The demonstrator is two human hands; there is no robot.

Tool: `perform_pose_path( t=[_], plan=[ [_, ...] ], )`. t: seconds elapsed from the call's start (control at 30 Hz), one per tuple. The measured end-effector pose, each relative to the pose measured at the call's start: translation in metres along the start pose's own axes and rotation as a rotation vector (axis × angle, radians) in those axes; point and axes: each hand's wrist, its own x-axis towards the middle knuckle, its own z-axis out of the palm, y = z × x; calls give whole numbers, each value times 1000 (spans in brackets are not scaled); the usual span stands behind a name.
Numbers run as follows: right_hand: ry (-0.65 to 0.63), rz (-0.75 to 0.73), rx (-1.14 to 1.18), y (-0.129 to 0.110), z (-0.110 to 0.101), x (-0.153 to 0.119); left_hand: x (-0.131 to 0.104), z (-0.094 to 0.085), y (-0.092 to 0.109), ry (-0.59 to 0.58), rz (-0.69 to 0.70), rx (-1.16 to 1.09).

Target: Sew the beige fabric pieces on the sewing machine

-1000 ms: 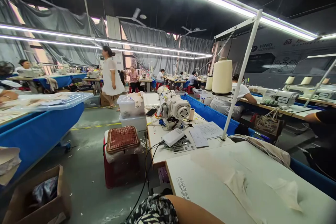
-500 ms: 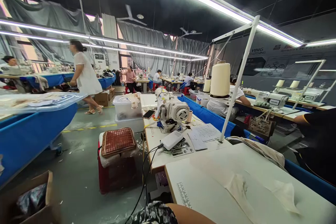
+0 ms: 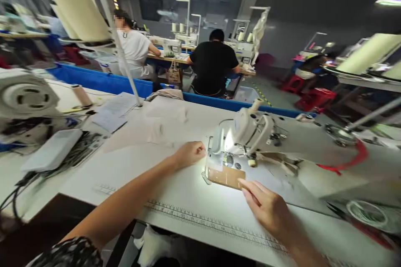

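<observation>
My left hand [image 3: 189,154] rests on the white table just left of a sewing machine [image 3: 246,131], its fingers curled closed. Whatever it might hold is hidden. My right hand [image 3: 266,204] is in front of the machine, fingers drawn together, with the fingertips at the right edge of a tan plate [image 3: 228,177] set by the machine bed. I cannot make out anything between these fingers. The machine's lamp lights the needle area. Pale, thin cloth pieces [image 3: 159,131] lie on the table beyond my left forearm.
Left, a second machine [image 3: 28,96] stands near a white box [image 3: 53,150] with cables and papers [image 3: 114,110]. A thread-stand pole [image 3: 117,37] rises behind. At right lie a red strip [image 3: 347,160] and dark-bladed scissors [image 3: 340,210]. A co-worker in black [image 3: 214,62] sits beyond the blue trough [image 3: 200,98].
My view has swung right and down, from the room and neighbouring machine to the sewing machine at this table. Both my hands have come into view.
</observation>
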Motion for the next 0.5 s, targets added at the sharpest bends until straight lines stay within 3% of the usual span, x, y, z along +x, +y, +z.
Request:
perform_pose_path(
  t=[0.1,0.23,0.4,0.5],
  plan=[
    [-104,19,-23,-12,4,10,1,-2,-2,4,7,27],
    [-159,-66,-148,-23,22,35,-7,-4,0,35,7,88],
    [-76,-156,-243,-15,33,36,-6,5,6,25,17,174],
    [-35,-195,-233,-5,36,28,-8,-4,6,-6,33,224]
  ],
)
